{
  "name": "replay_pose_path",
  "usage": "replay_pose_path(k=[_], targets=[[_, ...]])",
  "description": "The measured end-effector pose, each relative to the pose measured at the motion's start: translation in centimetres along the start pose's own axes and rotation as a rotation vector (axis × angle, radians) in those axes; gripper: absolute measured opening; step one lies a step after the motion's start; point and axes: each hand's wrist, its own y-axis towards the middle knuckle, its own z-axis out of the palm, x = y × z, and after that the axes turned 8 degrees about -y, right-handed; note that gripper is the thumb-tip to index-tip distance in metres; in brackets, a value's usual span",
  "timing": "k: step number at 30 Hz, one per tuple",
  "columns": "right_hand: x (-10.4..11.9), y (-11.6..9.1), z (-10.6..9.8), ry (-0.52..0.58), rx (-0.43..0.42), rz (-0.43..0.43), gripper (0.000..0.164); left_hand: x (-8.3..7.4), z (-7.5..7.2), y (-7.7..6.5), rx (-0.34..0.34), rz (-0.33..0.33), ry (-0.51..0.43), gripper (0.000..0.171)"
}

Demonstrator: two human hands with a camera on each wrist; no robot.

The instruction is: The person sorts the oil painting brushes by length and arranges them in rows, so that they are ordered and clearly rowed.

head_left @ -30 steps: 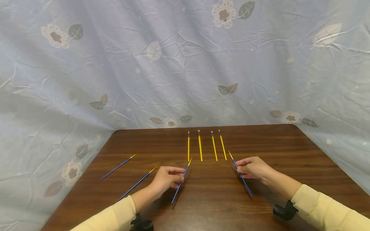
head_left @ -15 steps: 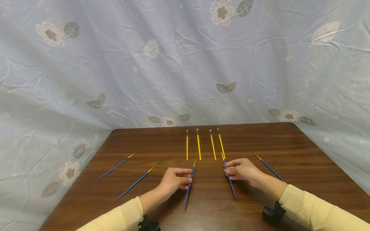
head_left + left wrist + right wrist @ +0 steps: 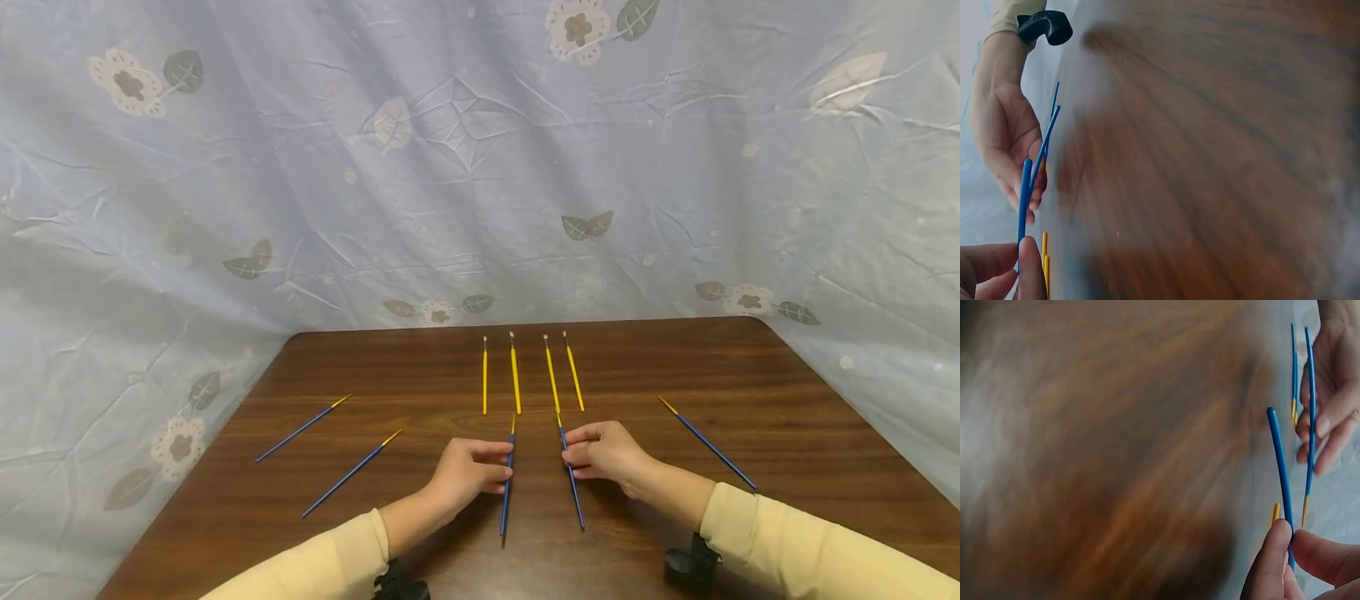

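Between thumb and fingers, my left hand (image 3: 465, 475) pinches a slim blue paintbrush (image 3: 506, 508) with a yellow tip that points to the back. A matching blue paintbrush (image 3: 576, 502) is pinched by my right hand (image 3: 607, 457), its tip overlapping the lower end of a yellow-handled paintbrush (image 3: 552, 379) in the head view. Both held brushes stand nearly parallel, a short gap between them, low over the table. In the left wrist view, the left fingers (image 3: 1033, 269) grip the blue handle (image 3: 1023, 200). The right wrist view shows the right thumb and fingers on the other handle (image 3: 1281, 462).
Several yellow-handled paintbrushes (image 3: 515, 379) lie in a row at the back of the brown wooden table (image 3: 420, 367). Two blue paintbrushes (image 3: 352, 472) lie slanted at left, and one blue paintbrush (image 3: 708, 443) at right. A patterned cloth (image 3: 465, 167) hangs behind.
The right hand has carried its blue paintbrush left, and the left hand has moved its own right, so both are closer together and straighter. The blue brush at right has come into full view.
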Motion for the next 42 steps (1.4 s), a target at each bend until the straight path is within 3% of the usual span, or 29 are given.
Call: replay_pose_path(k=[14, 30, 42], targets=[[0.4, 0.0, 1.3, -0.069, -0.058, 0.01, 0.026, 0.6, 1.8, 0.4, -0.014, 0.004, 0.033, 0.036], [0.0, -0.3, 1.4, -0.156, -0.116, -0.028, 0.024, 1.1, 1.9, 0.7, -0.023, 0.081, 0.18, 0.033], [-0.3, -0.6, 1.7, -0.26, -0.135, -0.079, 0.024, 1.5, 2.5, 0.7, -0.028, 0.121, 0.239, 0.033]])
